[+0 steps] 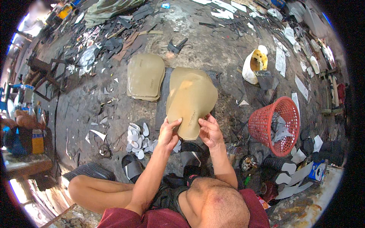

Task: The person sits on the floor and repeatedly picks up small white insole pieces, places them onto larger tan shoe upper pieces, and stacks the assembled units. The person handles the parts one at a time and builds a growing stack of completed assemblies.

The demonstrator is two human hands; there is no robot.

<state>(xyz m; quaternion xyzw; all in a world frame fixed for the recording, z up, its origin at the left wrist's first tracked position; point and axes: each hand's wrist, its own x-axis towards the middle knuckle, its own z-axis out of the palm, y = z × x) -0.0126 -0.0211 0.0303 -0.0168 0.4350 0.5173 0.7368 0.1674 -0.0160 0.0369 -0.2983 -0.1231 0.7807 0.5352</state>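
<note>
In front of me I hold a tan, flexible flat piece (193, 89), broad and rounded at its far end and narrowing to a tongue near me. My left hand (169, 131) pinches the left side of the narrow end between thumb and fingers. On its right side, my right hand (210, 130) grips the edge, thumb on top. Whether it is one sheet or several layers, I cannot tell. Beyond my left hand, a stack of tan sheets (146, 76) with rounded corners lies on the floor. A dark board (161, 108) shows partly beneath the held piece.
Small white sole-shaped cutouts (137, 138) are heaped by my sandals. A tilted red basket (254, 123) holds scraps at right; beyond it lies a cut-open white container (249, 70). Dark scraps (129, 43) litter the far left. A bowl of butts (249, 162) sits near my right knee.
</note>
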